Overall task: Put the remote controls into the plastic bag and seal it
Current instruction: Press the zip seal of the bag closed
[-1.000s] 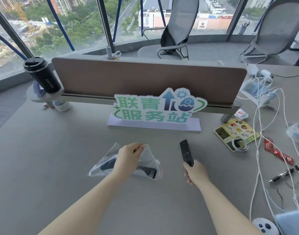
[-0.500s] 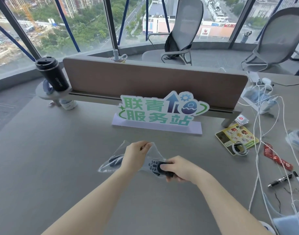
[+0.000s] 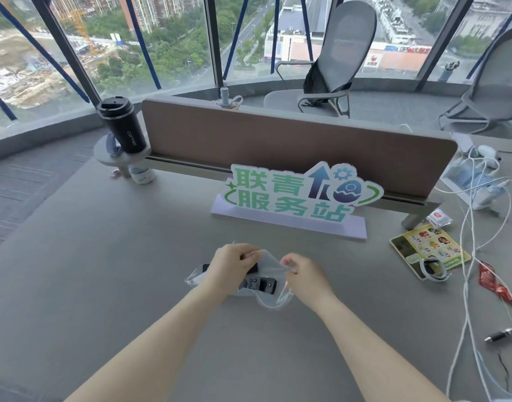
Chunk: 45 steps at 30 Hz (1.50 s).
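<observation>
A clear plastic bag (image 3: 273, 300) lies on the grey table in front of me. Inside it a black remote control (image 3: 259, 284) with round buttons shows through the plastic; the end of a second dark remote (image 3: 206, 268) pokes out from behind my left hand. My left hand (image 3: 234, 266) pinches the bag's upper edge on the left. My right hand (image 3: 304, 275) pinches the same open edge on the right. The bag's mouth gapes between the two hands.
A green sign (image 3: 295, 195) on a lilac base stands just behind the bag. A brown divider panel (image 3: 292, 143) runs across the back, with a black coffee tumbler (image 3: 122, 124) at its left end. White cables (image 3: 475, 256), a sticker card (image 3: 428, 248), a red wrapper (image 3: 498, 288) and a pen (image 3: 505, 333) lie at right.
My right hand carried a black remote from the table into the bag, let it go, and now grips the bag's edge. My left hand kept holding the bag.
</observation>
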Available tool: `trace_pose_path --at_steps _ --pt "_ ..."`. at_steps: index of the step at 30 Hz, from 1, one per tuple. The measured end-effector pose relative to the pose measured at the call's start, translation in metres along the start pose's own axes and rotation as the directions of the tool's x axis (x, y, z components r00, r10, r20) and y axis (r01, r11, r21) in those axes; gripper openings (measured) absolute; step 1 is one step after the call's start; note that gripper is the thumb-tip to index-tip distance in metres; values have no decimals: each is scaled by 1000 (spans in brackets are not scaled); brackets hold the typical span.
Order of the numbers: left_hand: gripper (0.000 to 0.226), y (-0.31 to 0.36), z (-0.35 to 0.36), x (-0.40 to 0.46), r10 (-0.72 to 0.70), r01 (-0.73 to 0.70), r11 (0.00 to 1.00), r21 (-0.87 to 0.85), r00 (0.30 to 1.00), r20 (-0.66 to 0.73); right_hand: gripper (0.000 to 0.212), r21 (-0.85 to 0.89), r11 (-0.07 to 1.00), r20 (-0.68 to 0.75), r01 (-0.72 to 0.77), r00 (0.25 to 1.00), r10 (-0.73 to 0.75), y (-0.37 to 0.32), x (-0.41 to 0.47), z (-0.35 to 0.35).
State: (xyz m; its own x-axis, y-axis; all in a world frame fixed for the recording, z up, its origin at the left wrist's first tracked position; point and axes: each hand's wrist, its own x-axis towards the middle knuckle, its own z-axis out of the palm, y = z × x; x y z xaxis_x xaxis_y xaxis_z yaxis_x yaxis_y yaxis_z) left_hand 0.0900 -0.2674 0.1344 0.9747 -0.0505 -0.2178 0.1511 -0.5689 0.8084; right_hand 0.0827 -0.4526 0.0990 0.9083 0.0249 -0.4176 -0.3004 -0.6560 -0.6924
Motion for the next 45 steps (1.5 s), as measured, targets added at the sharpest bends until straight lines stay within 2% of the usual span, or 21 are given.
trace_pose_path --at_steps 1,4,6,8,10,12,15,18,20,22,23,25,27,29,30,32,33,34,36,39,45 --pt "19 1 -9 -1 -2 0 998 60 1000 26 27 37 999 -27 3 1000 -2 -6 -1 -3" --pt "45 10 -46 -7 -60 3 939 344 986 158 31 246 969 -88 -2 996 24 -33 -8 -25" --pt "43 15 -67 -14 -166 -7 821 570 954 251 33 386 922 -124 13 992 38 -57 -15 -41" --pt "36 21 -84 -20 -282 31 772 635 911 299 34 472 880 -139 48 990 20 -82 -23 -52" --pt "30 25 -102 -19 -325 107 831 546 890 319 33 507 859 -159 76 987 7 -103 -32 -60" --pt "23 33 -119 -13 -286 166 907 388 918 276 31 539 837 -190 94 982 12 -117 -41 -68" --pt "11 46 -134 -9 -147 157 987 -31 966 212 29 602 791 -217 110 976 29 -131 -54 -85" --pt "11 53 -136 -12 -22 98 912 -398 981 193 27 664 737 -223 123 974 39 -139 -63 -98" --pt "34 52 -135 -12 69 59 823 -565 977 203 26 711 691 -226 131 973 48 -141 -68 -104" --pt "50 51 -130 -14 147 -18 775 -631 977 154 25 752 643 -238 145 969 60 -141 -73 -110" --pt "47 50 -126 -14 168 -73 772 -632 982 92 24 768 622 -245 154 967 63 -141 -75 -112" --pt "28 54 -118 -15 152 -171 775 -608 985 -83 23 788 591 -254 170 965 61 -141 -80 -115" --pt "13 61 -112 -15 120 -218 778 -589 972 -202 22 787 586 -282 195 957 61 -140 -85 -119" --pt "11 69 -108 -15 125 -253 775 -579 960 -252 21 731 639 -361 240 931 64 -136 -89 -124" --pt "9 74 -107 -16 142 -275 778 -565 953 -267 20 628 726 -451 280 891 47 -134 -91 -127" --pt "3 87 -104 -16 192 -310 795 -522 944 -269 14 226 928 -657 295 750 -79 -129 -92 -131" --pt "2 94 -102 -17 218 -319 804 -502 944 -249 11 30 956 -703 291 686 -187 -129 -94 -130" --pt "8 100 -100 -16 238 -320 816 -482 945 -225 8 -94 943 -690 319 662 -292 -131 -95 -128" --pt "18 109 -95 -15 257 -308 839 -449 951 -171 15 -202 882 -561 427 688 -461 -138 -92 -115" --pt "20 115 -95 -13 294 -311 873 -376 950 -104 23 -242 835 -394 494 737 -550 -148 -86 -97" --pt "8 111 -114 -18 294 -307 915 -261 952 -87 7 -237 848 -383 474 757 -530 -166 -80 -81"
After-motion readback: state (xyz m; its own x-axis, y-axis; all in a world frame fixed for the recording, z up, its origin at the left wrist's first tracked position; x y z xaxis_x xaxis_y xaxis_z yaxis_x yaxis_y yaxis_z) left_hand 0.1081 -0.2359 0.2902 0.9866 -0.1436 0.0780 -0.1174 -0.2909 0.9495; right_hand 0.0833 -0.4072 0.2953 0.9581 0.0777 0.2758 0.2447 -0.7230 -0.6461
